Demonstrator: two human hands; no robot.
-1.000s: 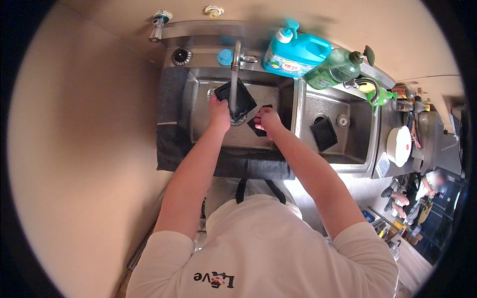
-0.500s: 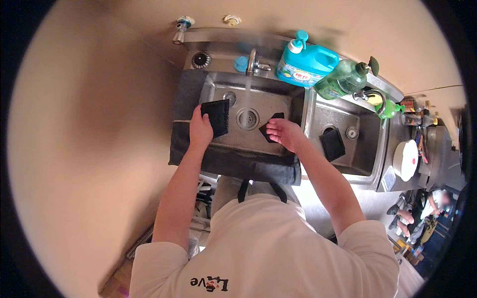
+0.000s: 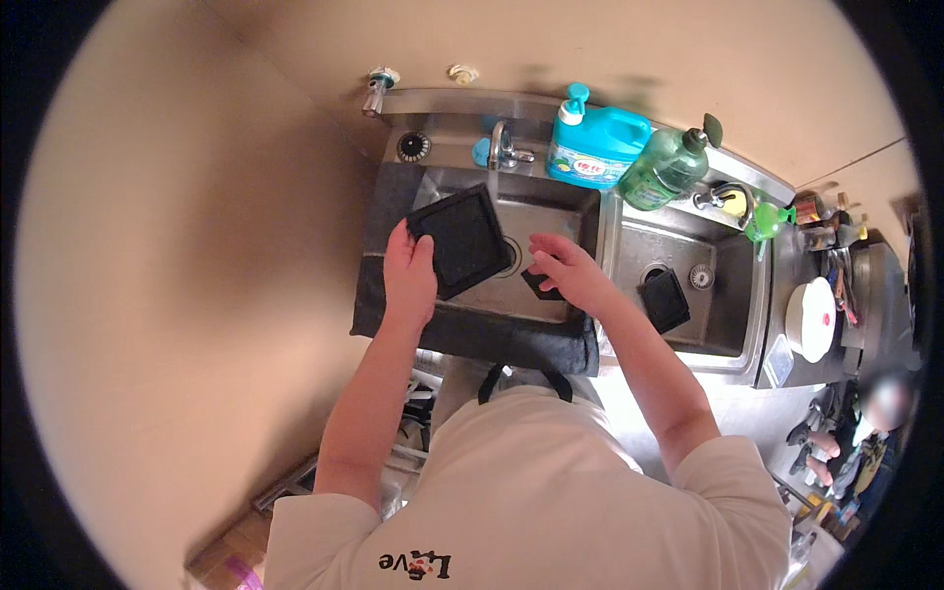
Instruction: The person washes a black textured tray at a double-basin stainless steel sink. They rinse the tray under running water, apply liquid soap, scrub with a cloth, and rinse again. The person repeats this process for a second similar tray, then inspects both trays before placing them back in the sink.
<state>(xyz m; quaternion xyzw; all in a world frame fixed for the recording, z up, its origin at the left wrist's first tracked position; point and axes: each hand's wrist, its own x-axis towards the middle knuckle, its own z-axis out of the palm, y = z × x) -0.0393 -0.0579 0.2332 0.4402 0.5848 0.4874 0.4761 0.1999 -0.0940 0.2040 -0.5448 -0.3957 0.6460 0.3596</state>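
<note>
My left hand [image 3: 409,275] grips the left edge of a black square plate [image 3: 461,240], held tilted over the left basin of a steel double sink [image 3: 580,202]. My right hand [image 3: 570,273] is over the same basin, its fingers closed on a small dark pad [image 3: 539,286] that shows below the palm. The faucet [image 3: 501,149] stands just behind the plate. A second black square dish [image 3: 666,299] lies in the right basin.
A blue detergent jug [image 3: 597,147] and a green soap bottle [image 3: 670,167] stand on the back ledge. A dark cloth [image 3: 472,331] hangs over the sink's front edge. A white round dish [image 3: 815,318] sits on the right counter. Another person [image 3: 870,433] is at the far right.
The black plate has come from under the faucet toward the left and now faces up more. My right hand with the pad has drawn away from it to the right.
</note>
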